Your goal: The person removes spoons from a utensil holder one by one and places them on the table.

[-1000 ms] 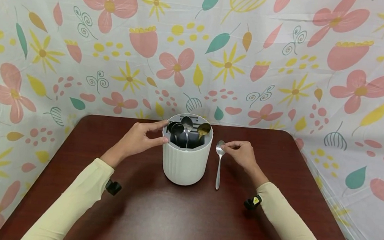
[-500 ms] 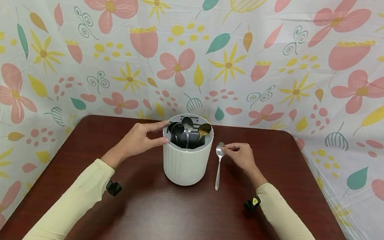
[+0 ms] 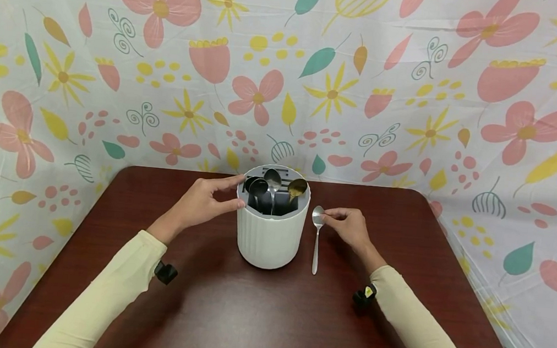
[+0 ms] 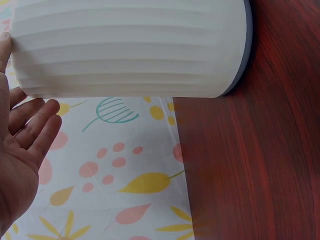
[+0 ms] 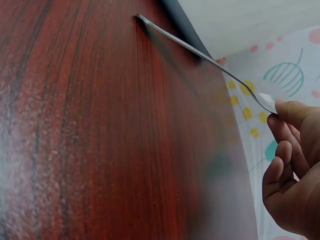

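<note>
A white ribbed utensil holder (image 3: 269, 239) with a grey slotted inside stands on the table. In it are several spoons: dark ones (image 3: 258, 186), a silver one (image 3: 273, 180) and a gold-toned one (image 3: 296, 187). My left hand (image 3: 201, 203) touches the holder's left rim with thumb and forefinger spread and fairly straight; its other fingers (image 4: 42, 127) lie loose beside the wall. To the right of the holder, my right hand (image 3: 348, 224) pinches a silver spoon (image 3: 316, 249) by its bowl between thumb and forefinger. In the right wrist view the spoon slants, bowl raised, its handle end close over the tabletop.
The dark reddish-brown table (image 3: 266, 316) reaches back to a white cloth (image 3: 282, 135) printed with flowers and leaves, which also hangs at both sides. A small black camera (image 3: 166, 273) is strapped to the left wrist, another black device (image 3: 364, 297) to the right.
Hardly anything differs: my right hand and the spoon have shifted very slightly. The left hand and the holder stay in place.
</note>
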### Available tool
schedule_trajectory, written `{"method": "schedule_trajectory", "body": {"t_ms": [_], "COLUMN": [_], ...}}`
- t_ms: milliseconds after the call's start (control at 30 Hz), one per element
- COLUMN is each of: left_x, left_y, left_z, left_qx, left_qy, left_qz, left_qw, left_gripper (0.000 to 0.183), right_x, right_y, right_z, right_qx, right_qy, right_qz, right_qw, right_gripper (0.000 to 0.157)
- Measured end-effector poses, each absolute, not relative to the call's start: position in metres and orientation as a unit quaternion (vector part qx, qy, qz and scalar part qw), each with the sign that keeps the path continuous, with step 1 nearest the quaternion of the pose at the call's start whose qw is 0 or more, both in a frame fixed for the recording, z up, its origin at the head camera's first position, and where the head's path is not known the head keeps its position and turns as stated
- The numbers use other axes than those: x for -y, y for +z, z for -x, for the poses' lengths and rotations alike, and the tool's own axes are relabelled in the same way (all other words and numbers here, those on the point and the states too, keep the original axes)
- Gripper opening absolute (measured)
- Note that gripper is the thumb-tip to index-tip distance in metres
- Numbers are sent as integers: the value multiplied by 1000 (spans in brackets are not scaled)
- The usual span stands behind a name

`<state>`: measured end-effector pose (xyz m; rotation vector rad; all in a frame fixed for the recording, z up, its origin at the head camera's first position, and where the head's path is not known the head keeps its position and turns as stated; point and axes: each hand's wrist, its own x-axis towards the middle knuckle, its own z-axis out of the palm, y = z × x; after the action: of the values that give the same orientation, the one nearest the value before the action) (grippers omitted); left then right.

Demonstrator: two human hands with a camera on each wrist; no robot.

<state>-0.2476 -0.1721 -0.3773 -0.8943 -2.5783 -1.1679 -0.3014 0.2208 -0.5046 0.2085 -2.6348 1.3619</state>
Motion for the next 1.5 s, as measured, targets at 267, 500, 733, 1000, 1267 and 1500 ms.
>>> {"method": "schedule_trajectory", "body": {"t_ms": [267,500,733,1000,1267,1500], "left_x": [172,172,172,173,173,173], "left_y": [-377,-377,-377,-377,-378,-378], "left_z": [247,247,248,248,248,249], "left_qx": [865,867,867,868,869,866], "left_qy": [-395,-389,-390,-386,-389,-391], "left_qz": [299,300,299,299,293,300], "left_qw": [84,83,83,86,83,89], "left_gripper": [60,60,60,61,60,60], "right_x": [-221,-220,-221,-220,-220,-221], "right_y": [-508,-513,-520,-524,-526,-528], "right_z": [304,305,310,312,313,314], "right_qx": [882,879,879,881,882,887], "right_qy": [460,468,469,463,464,453], "right_qz": [-62,-60,-57,-59,-61,-66], "right_qw": [81,71,68,72,59,51], "right_gripper": [25,26,25,25,24,24]}}
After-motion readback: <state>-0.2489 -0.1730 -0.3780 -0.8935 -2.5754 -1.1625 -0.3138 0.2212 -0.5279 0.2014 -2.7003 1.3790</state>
